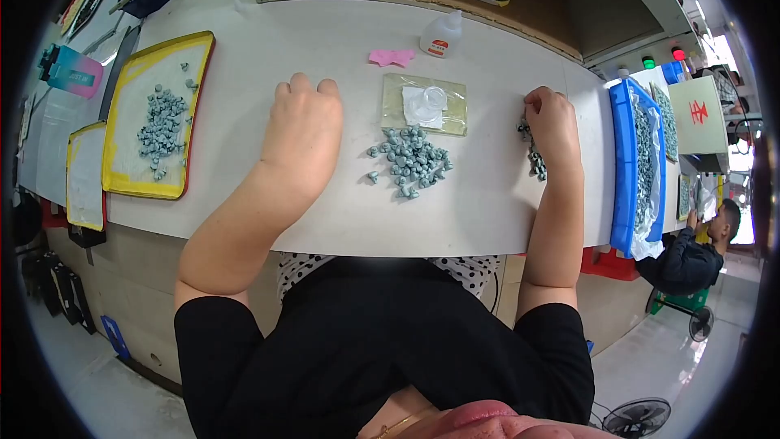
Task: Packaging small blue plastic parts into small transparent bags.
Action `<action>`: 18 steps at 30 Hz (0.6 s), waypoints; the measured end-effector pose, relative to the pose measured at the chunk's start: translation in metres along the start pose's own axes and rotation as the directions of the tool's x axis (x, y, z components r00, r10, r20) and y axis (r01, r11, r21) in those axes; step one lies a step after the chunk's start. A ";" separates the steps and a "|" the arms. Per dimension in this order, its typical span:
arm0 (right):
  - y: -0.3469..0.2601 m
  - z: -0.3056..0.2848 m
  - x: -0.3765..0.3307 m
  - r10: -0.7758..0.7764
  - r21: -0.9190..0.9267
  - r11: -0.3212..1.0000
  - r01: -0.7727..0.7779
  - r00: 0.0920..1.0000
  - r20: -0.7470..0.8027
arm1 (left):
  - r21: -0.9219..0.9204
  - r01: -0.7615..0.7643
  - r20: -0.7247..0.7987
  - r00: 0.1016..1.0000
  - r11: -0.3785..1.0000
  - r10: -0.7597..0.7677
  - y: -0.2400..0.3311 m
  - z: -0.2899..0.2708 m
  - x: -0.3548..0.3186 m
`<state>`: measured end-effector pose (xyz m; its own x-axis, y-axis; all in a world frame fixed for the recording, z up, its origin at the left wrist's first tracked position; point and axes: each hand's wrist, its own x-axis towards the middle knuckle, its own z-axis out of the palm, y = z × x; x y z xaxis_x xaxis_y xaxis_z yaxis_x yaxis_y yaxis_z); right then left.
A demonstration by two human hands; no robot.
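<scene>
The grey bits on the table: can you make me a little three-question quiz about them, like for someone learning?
1. True or false: the left hand holds the glue bottle.
2. Which hand touches grey bits? A left, B right.
3. Fill in: the yellow tray lies to the person's ____.

Key: 1 false, it rests closed on the table. 2 B, the right hand is on a small cluster; the middle pile lies untouched. 3 left.

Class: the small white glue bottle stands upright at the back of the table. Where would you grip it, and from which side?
Grip the white glue bottle round its wide lower body, probably reaching forward from the near side, over the pink scrap. It stands upright, its neck tapers to a narrow tip, and the shelf edge crowds it behind.
</scene>
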<state>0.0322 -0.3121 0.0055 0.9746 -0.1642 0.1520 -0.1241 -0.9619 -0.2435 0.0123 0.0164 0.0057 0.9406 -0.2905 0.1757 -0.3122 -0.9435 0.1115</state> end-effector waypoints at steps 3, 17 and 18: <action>-0.010 -0.001 -0.002 -0.023 0.061 0.998 0.025 0.999 -0.033 | -0.068 -0.005 0.030 1.000 0.998 0.007 -0.002 -0.003 0.002; -0.059 -0.003 -0.024 -0.198 0.514 0.831 0.212 0.977 -0.083 | -0.326 -0.037 0.010 0.999 0.945 0.043 -0.016 0.011 0.011; -0.060 -0.004 -0.024 -0.197 0.515 0.831 0.210 0.977 -0.081 | -0.332 -0.034 0.021 0.999 0.943 0.044 -0.016 0.011 0.012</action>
<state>0.0157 -0.2510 0.0202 0.9617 0.0115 0.2738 0.1977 -0.7212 -0.6639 0.0302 0.0260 -0.0051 0.9287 -0.3348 0.1594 -0.3707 -0.8264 0.4238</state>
